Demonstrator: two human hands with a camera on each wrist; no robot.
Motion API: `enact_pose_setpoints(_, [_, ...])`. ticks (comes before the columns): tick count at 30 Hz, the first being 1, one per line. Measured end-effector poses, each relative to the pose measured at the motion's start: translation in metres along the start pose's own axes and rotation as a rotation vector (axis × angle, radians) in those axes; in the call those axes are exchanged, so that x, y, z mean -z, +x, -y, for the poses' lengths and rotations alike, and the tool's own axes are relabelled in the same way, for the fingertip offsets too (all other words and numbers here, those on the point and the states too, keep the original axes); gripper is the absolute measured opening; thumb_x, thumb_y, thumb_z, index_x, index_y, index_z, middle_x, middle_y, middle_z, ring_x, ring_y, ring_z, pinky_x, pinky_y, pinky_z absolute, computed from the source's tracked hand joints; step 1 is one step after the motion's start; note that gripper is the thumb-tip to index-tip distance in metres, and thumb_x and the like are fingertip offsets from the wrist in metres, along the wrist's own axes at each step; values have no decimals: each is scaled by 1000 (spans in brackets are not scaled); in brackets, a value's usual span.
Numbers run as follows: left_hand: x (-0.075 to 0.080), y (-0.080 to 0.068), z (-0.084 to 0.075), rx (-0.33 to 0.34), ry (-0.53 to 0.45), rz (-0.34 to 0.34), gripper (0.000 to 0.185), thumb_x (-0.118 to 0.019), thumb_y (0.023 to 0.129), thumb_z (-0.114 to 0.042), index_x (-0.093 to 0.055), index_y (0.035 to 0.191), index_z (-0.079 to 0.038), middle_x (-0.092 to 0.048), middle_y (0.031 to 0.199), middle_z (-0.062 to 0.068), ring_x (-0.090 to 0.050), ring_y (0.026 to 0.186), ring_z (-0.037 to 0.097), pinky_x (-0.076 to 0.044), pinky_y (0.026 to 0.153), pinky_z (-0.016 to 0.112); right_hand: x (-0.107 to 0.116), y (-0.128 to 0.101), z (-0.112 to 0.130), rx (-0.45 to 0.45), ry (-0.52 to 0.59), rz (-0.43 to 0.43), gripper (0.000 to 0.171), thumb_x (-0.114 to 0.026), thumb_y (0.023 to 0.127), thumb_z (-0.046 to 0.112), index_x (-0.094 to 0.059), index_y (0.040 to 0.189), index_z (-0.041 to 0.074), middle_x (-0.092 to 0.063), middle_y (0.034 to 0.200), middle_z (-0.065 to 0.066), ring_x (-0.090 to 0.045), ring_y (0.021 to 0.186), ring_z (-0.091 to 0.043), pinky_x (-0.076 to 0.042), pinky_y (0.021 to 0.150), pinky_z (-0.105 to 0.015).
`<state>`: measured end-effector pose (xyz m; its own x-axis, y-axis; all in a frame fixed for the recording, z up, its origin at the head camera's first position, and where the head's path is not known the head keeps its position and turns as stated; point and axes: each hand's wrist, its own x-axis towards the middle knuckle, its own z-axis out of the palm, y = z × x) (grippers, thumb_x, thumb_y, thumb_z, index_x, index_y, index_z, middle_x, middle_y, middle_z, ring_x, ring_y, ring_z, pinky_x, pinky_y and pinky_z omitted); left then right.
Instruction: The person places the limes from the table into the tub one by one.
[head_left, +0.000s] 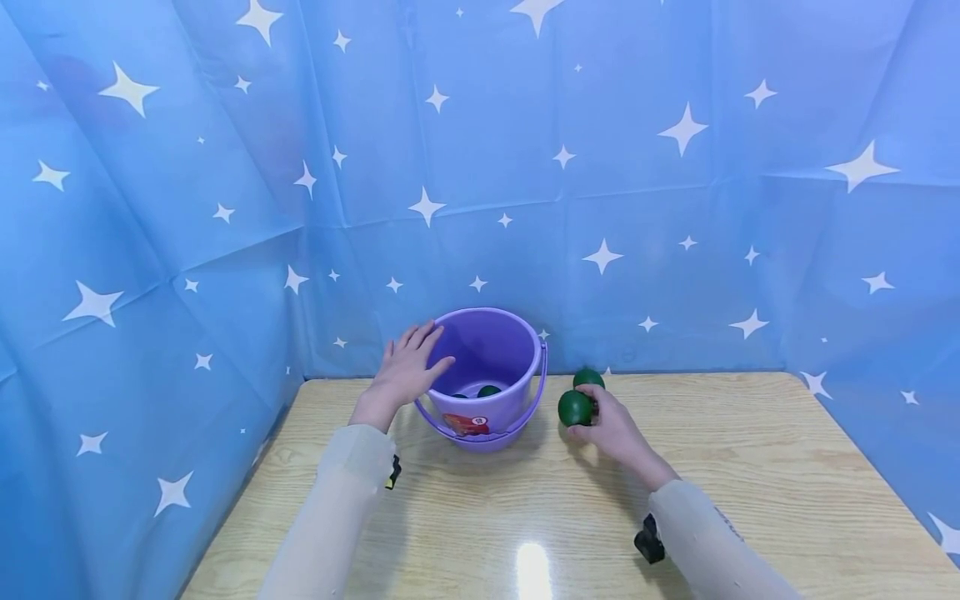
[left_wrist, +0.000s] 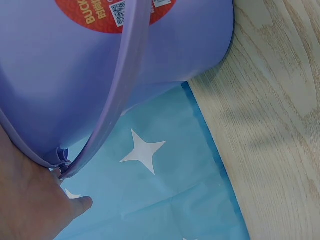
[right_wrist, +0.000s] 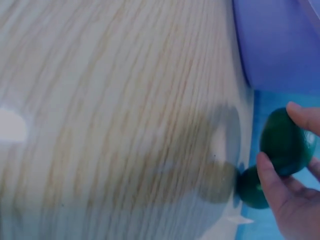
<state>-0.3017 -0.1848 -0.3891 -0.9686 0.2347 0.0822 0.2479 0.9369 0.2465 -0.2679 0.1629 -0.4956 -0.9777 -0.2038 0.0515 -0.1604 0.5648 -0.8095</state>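
Green ball point(head_left: 575, 408), smooth, round and dark, sits pinched between the thumb and curled fingers of the right hand point(head_left: 615, 429) just above a wooden table point(head_left: 750, 467), a little to the right of a purple bucket point(head_left: 487, 379). The right wrist view shows the thumb point(right_wrist: 267, 172) and a fingertip pressed to opposite sides of the ball point(right_wrist: 285, 142). A second green ball point(head_left: 588, 378) lies on the table just behind it, close to the hand; whether the two balls touch cannot be told.

The bucket is glossy plastic, round and slightly tapered, with a thin handle point(head_left: 536, 392) folded down along its front and a red label point(head_left: 467, 425) on its wall. The left hand point(head_left: 408, 367) rests on the bucket's left rim with fingers nearly straight and spread, gripping nothing. At least two more green balls point(head_left: 489, 390) lie at the bottom of the bucket.

The table is pale, grained wood with a bright glare spot near its front edge. Blue sheeting point(head_left: 675, 183) printed with white stars, creased and folded, hangs behind and on both sides of it. Both arms wear pale, sheer sleeves point(head_left: 337, 500), each with a small black device at the wrist.
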Motion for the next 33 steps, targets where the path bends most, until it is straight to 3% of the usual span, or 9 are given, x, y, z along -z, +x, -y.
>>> enact_pose_setpoints(33, [1, -1, 1, -8, 5, 16, 73, -36, 101, -62, -21, 161, -24, -12, 170, 2, -8, 157, 33, -4, 123, 66, 43, 15, 42, 42, -54, -42, 77, -76, 87, 15, -35, 150, -1, -41, 149, -29, -54, 124, -51, -53, 97, -58])
